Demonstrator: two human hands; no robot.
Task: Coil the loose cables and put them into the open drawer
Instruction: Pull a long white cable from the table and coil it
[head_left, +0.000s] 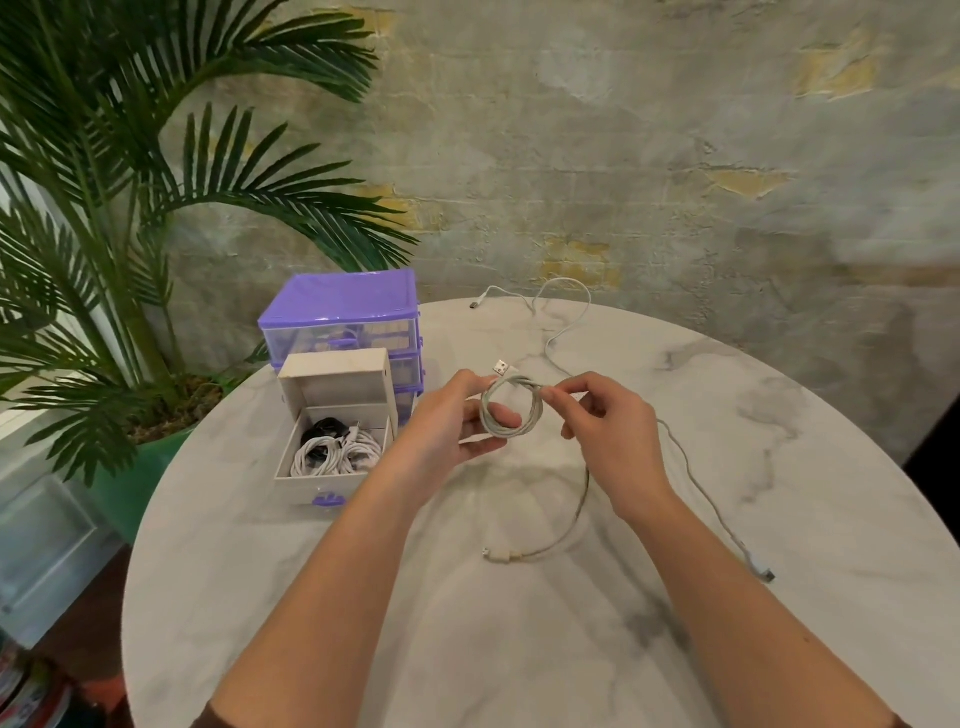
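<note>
Coil (511, 410): white cable wound in a small ring, USB plug sticking up at its far side; you hold it off the desk.
Tail (582, 512): hangs from your coil to a plug near you.
Loose cable (563, 312): white, sprawls from far edge to right.
Drawer (332, 457): pulled open at left, white and black coils inside.
</note>
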